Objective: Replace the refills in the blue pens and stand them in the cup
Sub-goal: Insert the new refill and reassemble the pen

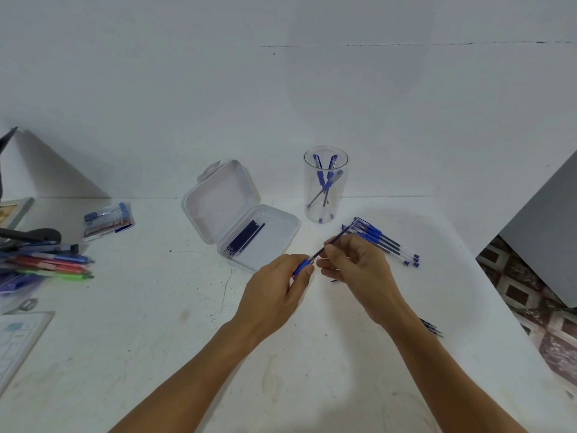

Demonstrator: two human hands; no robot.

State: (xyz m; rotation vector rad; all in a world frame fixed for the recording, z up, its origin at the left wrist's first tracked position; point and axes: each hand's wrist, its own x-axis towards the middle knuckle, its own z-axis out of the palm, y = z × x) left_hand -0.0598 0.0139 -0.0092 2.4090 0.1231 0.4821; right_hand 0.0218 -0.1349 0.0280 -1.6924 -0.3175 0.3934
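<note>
Blue pen barrel [301, 267]: held in my left grip over the tabletop, in front of the box; blue sleeve shows between thumb and fingers, open end points up and right.
Left grip [278, 285]: fingers curled round the pen barrel, clenched on it.
Right grip [354, 264]: thumb and forefinger pinch the refill, other fingers loosely curled.
Refill [333, 242]: dark, thin, tilted; lower end is at the mouth of the pen barrel, upper end sticks out past the right grip toward the loose pens. I cannot tell how far in it sits.
Cup [309, 179]: clear, upright, at the back of the tabletop by the wall, right of the box, well apart from both grips.
Pens in cup [324, 182]: blue, leaning and crossed; I count 3 but am not sure.
Loose pens [385, 243]: blue, side by side in 1 row, flat on the tabletop right of the cup, just behind the right grip.
Box [218, 201]: clear plastic, lid hinged open, left of the cup.
Spare refills [246, 239]: dark bundle lying in the box base.
Used refills [432, 328]: a few dark tips poking out behind my right forearm; "used" is my label only.
Coloured pens [53, 265]: pile at the left edge.
Packet [107, 218]: near the left edge, behind the coloured pens.
Tabletop [156, 339]: white, scuffed.
</note>
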